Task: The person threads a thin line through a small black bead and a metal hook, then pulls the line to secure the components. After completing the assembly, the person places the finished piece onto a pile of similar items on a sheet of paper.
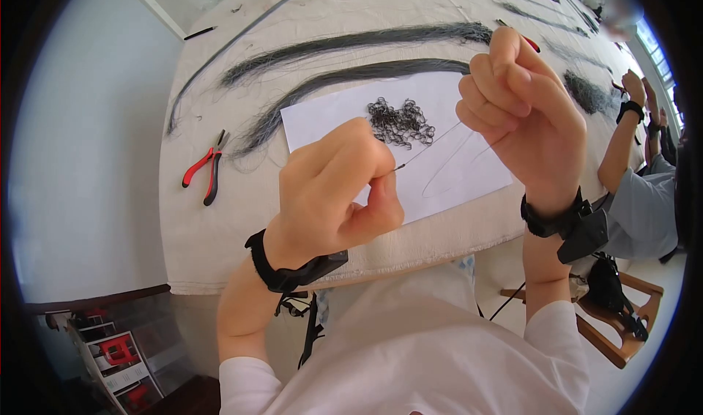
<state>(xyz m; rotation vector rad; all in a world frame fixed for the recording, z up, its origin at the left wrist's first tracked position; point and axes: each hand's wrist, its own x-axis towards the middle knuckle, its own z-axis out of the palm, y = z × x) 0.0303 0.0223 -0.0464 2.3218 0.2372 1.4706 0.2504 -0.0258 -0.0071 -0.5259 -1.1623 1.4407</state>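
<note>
My left hand (333,184) is closed in a pinch over the white paper. From its fingertips sticks the dark end of what looks like a fish hook (399,167); the rest is hidden by the fingers. A thin line (432,144) runs from that end up to my right hand (523,107). My right hand is raised to the right, its fingers curled shut on the line. A loose loop of line hangs below it. Between the hands, farther back, a pile of small dark curled hooks (399,122) lies on the white paper (469,184).
Long bundles of grey strands (359,43) lie across the cloth-covered table (220,247). Red-and-black pliers (203,172) rest on the left, and a black pen-like stick (200,33) beyond. At the right sits another person, a grey sleeve (644,210) showing, near a wooden chair (622,345).
</note>
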